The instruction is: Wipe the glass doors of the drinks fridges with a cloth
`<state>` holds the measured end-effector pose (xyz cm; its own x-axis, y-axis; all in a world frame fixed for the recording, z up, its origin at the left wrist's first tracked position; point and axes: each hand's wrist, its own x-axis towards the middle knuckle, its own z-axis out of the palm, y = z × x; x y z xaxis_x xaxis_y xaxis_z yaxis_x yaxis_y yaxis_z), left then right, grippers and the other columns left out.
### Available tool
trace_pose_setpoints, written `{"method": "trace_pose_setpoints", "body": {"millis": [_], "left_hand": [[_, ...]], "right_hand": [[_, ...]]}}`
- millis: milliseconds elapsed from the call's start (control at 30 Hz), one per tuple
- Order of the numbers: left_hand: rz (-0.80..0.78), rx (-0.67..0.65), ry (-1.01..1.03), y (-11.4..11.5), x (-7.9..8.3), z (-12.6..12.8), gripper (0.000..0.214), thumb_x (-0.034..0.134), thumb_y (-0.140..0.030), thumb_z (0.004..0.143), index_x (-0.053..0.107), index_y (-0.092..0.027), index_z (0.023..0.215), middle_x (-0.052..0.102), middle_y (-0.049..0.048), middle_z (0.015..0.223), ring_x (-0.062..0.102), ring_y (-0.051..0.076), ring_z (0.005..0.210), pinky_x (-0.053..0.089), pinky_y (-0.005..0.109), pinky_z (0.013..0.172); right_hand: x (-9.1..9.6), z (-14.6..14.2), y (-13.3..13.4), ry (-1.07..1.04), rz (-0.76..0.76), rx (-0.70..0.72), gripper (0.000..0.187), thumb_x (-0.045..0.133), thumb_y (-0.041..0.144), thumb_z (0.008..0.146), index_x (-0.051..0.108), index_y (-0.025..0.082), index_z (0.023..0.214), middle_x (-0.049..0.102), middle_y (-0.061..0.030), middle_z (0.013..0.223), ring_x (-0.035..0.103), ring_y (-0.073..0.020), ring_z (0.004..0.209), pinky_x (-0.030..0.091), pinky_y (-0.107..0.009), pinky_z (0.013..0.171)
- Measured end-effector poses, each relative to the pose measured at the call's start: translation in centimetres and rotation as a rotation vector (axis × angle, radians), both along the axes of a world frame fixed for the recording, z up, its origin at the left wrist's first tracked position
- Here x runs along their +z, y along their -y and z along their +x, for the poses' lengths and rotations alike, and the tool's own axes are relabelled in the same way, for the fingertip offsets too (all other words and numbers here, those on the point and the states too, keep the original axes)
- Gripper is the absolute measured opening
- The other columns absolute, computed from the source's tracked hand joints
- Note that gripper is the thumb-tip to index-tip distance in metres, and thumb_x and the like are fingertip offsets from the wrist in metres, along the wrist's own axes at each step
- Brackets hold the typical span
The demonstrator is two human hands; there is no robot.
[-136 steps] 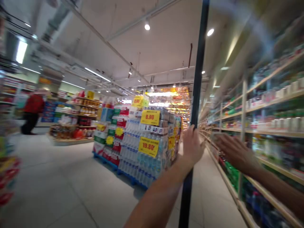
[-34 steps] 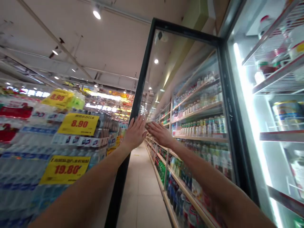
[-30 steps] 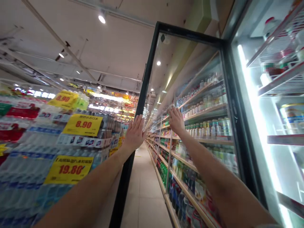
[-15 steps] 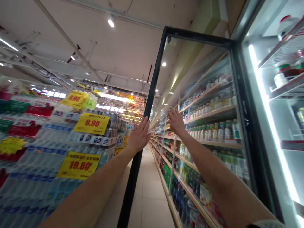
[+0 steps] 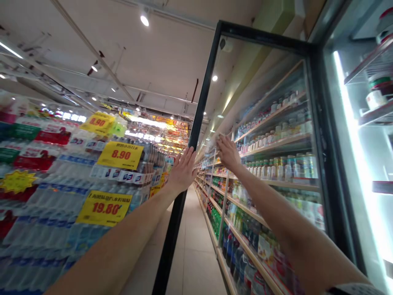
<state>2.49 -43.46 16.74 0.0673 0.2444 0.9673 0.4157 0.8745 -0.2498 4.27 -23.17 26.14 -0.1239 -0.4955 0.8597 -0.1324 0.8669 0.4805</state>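
A glass cooler door (image 5: 211, 65) with a black frame stands swung open in front of me. My left hand (image 5: 183, 170) lies against the frame's free edge, its fingers stretched out and nothing visible in them. On the glass pane, my right hand (image 5: 229, 153) is raised with bent fingers, the tips close to or touching the surface. Something small and pale shows at those fingertips, too small to name. Faint whitish haze marks the glass beside them. The right palm side is hidden.
Right of the door is the lit cooler interior (image 5: 380, 155) with wire shelves and jars. Through the glass, long shelves (image 5: 276, 184) of bottles line the aisle floor (image 5: 196, 254). At left, packed water bottles (image 5: 37, 229) are stacked beneath yellow price signs (image 5: 104, 208).
The view has shifted slightly, so the door sits a little further right and higher. My right hand has moved slightly on the glass and its fingers look more bent; my left stays on the frame.
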Motion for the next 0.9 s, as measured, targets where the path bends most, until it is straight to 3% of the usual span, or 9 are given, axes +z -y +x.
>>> {"method": "trace_pose_setpoints", "body": {"millis": [100, 267, 333, 400, 533, 600, 767, 833, 900], "left_hand": [[0.014, -0.007, 0.002, -0.3, 0.4, 0.2, 0.056, 0.037, -0.031, 0.088, 0.03, -0.007, 0.138, 0.026, 0.0141, 0.147, 0.02, 0.023, 0.138, 0.018, 0.043, 0.112], [0.01, -0.008, 0.021, -0.4, 0.4, 0.3, 0.055, 0.037, -0.031, 0.088, 0.032, -0.006, 0.137, 0.027, 0.0143, 0.147, 0.021, 0.024, 0.137, 0.018, 0.043, 0.112], [-0.005, 0.0, 0.027, -0.7, 0.4, 0.4, 0.054, 0.036, -0.031, 0.088, 0.033, -0.006, 0.136, 0.028, 0.0144, 0.147, 0.021, 0.024, 0.137, 0.018, 0.043, 0.112], [-0.021, 0.007, 0.023, -1.1, 0.5, 0.4, 0.054, 0.036, -0.031, 0.088, 0.033, -0.006, 0.136, 0.028, 0.0143, 0.147, 0.021, 0.024, 0.137, 0.017, 0.043, 0.112], [-0.039, -0.003, 0.016, -2.1, 0.8, 0.2, 0.056, 0.038, -0.029, 0.087, 0.03, -0.007, 0.138, 0.026, 0.0123, 0.148, 0.019, 0.023, 0.138, 0.015, 0.043, 0.112], [-0.03, -0.018, 0.011, -2.4, 0.8, 0.1, 0.056, 0.038, -0.028, 0.087, 0.028, -0.008, 0.139, 0.027, 0.0118, 0.148, 0.019, 0.023, 0.138, 0.014, 0.043, 0.112], [-0.021, -0.041, 0.014, -2.6, 0.5, -0.3, 0.054, 0.034, -0.025, 0.088, 0.027, -0.009, 0.139, 0.027, 0.0121, 0.148, 0.02, 0.022, 0.138, 0.015, 0.044, 0.112], [-0.031, -0.038, 0.018, -2.9, 0.3, -0.3, 0.054, 0.033, -0.024, 0.088, 0.028, -0.009, 0.139, 0.027, 0.0128, 0.147, 0.02, 0.022, 0.138, 0.014, 0.044, 0.112], [-0.043, -0.033, 0.021, -3.3, 0.1, -0.3, 0.053, 0.032, -0.024, 0.088, 0.028, -0.009, 0.139, 0.027, 0.0126, 0.147, 0.019, 0.022, 0.138, 0.013, 0.045, 0.112]], "right_hand": [[0.1, 0.0, -0.1, -0.021, -0.03, 0.009, 0.049, 0.043, 0.013, 0.08, 0.048, 0.011, 0.129, 0.039, -0.0113, 0.142, 0.025, -0.0287, 0.135, 0.025, -0.051, 0.108], [-7.9, 0.1, -0.2, 0.172, 0.545, 0.046, 0.048, 0.042, 0.017, 0.084, 0.045, 0.018, 0.132, 0.039, -0.0064, 0.143, 0.021, -0.0233, 0.137, 0.022, -0.047, 0.11], [-8.2, 0.4, -1.0, 0.225, 0.661, 0.042, 0.048, 0.043, 0.017, 0.084, 0.045, 0.021, 0.132, 0.04, -0.0045, 0.143, 0.023, -0.0211, 0.137, 0.022, -0.046, 0.111], [-5.9, 0.6, -2.1, 0.176, 0.51, 0.031, 0.048, 0.043, 0.015, 0.083, 0.046, 0.022, 0.131, 0.041, -0.005, 0.142, 0.024, -0.0211, 0.136, 0.024, -0.046, 0.11], [-1.2, 0.6, -3.5, -0.026, -0.049, -0.002, 0.05, 0.043, 0.011, 0.079, 0.049, 0.014, 0.128, 0.039, -0.0114, 0.142, 0.022, -0.0271, 0.137, 0.024, -0.051, 0.108], [-2.9, 0.5, -3.4, 0.007, 0.008, 0.005, 0.05, 0.043, 0.011, 0.079, 0.049, 0.013, 0.129, 0.039, -0.0109, 0.142, 0.02, -0.0263, 0.137, 0.023, -0.05, 0.109], [-12.3, 0.9, -3.3, 0.303, 0.674, 0.059, 0.049, 0.044, 0.016, 0.082, 0.047, 0.023, 0.13, 0.041, -0.0024, 0.142, 0.018, -0.019, 0.138, 0.018, -0.043, 0.113], [-12.2, 1.0, -4.2, 0.308, 0.708, 0.057, 0.048, 0.044, 0.017, 0.082, 0.048, 0.025, 0.129, 0.042, -0.0007, 0.141, 0.021, -0.0179, 0.138, 0.019, -0.042, 0.113], [-9.3, 1.0, -5.5, 0.19, 0.474, 0.029, 0.048, 0.043, 0.015, 0.082, 0.049, 0.024, 0.128, 0.042, -0.0025, 0.141, 0.022, -0.0198, 0.137, 0.021, -0.045, 0.112]]}}
